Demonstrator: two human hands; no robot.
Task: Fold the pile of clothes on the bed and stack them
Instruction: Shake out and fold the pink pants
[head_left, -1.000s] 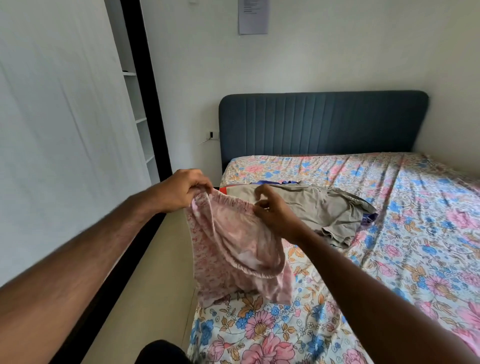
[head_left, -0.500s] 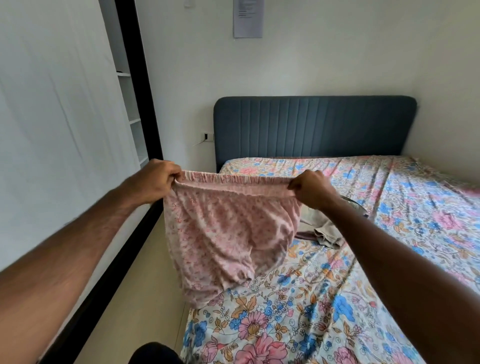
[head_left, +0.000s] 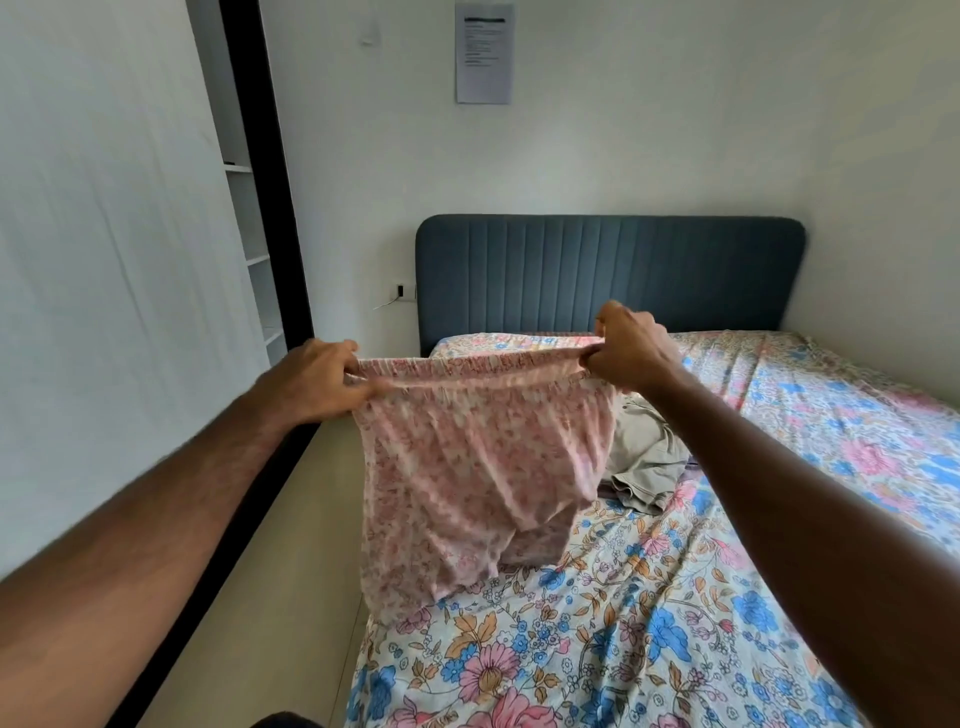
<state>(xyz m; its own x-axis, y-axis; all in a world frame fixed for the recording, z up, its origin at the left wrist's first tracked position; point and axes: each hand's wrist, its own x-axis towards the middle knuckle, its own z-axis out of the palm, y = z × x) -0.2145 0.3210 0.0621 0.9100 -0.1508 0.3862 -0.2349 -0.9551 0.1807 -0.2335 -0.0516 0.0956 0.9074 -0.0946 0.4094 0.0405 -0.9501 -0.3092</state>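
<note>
A pink floral garment (head_left: 467, 467) with an elastic waistband hangs stretched between both hands above the bed's left edge. My left hand (head_left: 311, 379) grips the left end of the waistband. My right hand (head_left: 628, 348) grips the right end, slightly higher. The lower hem touches the floral bedsheet (head_left: 649, 623). Behind the garment, a khaki piece of clothing (head_left: 649, 462) lies crumpled on the bed, partly hidden, with a purple scrap showing at its right edge.
A blue padded headboard (head_left: 608, 280) stands against the far wall. A white wardrobe door (head_left: 104, 286) with a black frame runs along the left. A beige floor strip (head_left: 270, 597) lies between wardrobe and bed. A paper sheet (head_left: 484, 52) hangs on the wall.
My hands moved apart and pulled the waistband taut, from a bunched hold to a wide spread. The garment now hangs open and flat, and the right hand has risen a little.
</note>
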